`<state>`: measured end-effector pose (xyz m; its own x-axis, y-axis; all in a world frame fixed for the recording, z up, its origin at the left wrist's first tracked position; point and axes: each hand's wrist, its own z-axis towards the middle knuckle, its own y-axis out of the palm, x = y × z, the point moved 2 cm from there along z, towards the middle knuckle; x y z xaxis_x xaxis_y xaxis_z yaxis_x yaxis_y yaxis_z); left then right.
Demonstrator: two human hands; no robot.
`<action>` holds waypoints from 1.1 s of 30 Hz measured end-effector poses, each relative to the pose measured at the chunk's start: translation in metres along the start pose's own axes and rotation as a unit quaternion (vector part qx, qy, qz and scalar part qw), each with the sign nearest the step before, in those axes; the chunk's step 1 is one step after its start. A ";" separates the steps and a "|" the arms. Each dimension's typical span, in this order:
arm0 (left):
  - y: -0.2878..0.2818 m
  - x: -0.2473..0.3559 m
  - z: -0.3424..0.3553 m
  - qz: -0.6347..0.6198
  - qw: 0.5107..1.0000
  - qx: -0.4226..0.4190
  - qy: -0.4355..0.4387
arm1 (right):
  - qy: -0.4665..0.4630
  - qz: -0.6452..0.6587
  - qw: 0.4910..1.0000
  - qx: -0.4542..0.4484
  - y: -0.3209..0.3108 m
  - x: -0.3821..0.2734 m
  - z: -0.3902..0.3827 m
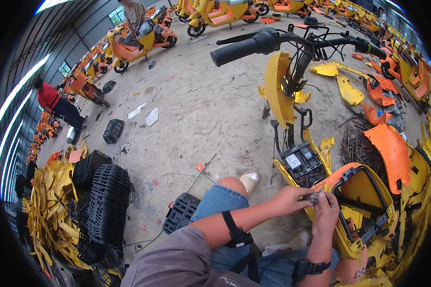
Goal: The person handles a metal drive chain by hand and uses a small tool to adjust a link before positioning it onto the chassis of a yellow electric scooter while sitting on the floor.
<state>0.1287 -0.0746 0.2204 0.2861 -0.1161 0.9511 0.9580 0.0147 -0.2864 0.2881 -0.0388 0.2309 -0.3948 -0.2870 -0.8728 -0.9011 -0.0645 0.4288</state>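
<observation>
My left hand (pixel 292 201) and my right hand (pixel 326 210) meet in front of me, fingers pinched together. Between their fingertips is a small greyish part (pixel 314 197), with a thin brownish bit toward the left hand; its kind is too small to make out. Both hands are closed on it. Just beyond them stands a partly stripped yellow scooter (pixel 277 91), its battery bay (pixel 299 160) uncovered and wiring showing. An orange-and-yellow body frame (pixel 352 179) with a wide opening lies beside my right hand.
Yellow panels (pixel 48 205) and black plastic baskets (pixel 105 205) are heaped at left. A black basket (pixel 182 213) lies by my leg. Orange panels (pixel 390 150) and metal scraps (pixel 359 148) lie at right. Two people (pixel 55 103) (pixel 138 21) are farther off among scooters.
</observation>
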 end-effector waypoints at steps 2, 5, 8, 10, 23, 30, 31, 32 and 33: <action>0.000 -0.001 -0.002 -0.004 1.000 0.011 0.007 | 0.002 -0.009 1.000 -0.010 0.001 0.000 -0.001; 0.001 -0.001 -0.003 -0.018 0.999 0.029 0.023 | -0.008 -0.015 1.000 -0.018 0.002 0.000 -0.003; 0.001 0.000 -0.002 -0.020 0.999 0.031 0.030 | -0.012 -0.022 1.000 -0.009 0.001 0.000 -0.002; 0.001 0.000 -0.003 -0.027 0.999 0.028 0.009 | -0.020 -0.039 0.999 0.001 0.002 0.000 -0.004; 0.004 -0.007 -0.006 -0.086 0.995 0.050 -0.007 | -0.052 -0.076 0.996 0.020 0.009 -0.001 -0.011; -0.005 0.001 -0.004 -0.078 0.994 0.080 0.011 | -0.048 -0.121 0.992 -0.001 0.005 0.001 -0.011; -0.005 0.001 -0.004 -0.068 0.994 0.083 0.020 | -0.047 -0.133 0.990 -0.008 0.006 0.002 -0.011; -0.006 0.002 -0.004 -0.065 0.994 0.084 0.023 | -0.046 -0.145 0.988 -0.015 0.007 0.003 -0.011; -0.007 0.004 -0.004 -0.063 0.994 0.085 0.026 | -0.042 -0.139 0.989 -0.017 0.007 0.003 -0.011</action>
<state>0.1234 -0.0791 0.2257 0.1661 -0.1781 0.9699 0.9770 0.1629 -0.1374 0.2822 -0.0510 0.2337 -0.1467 -0.1735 -0.9738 -0.9709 -0.1634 0.1753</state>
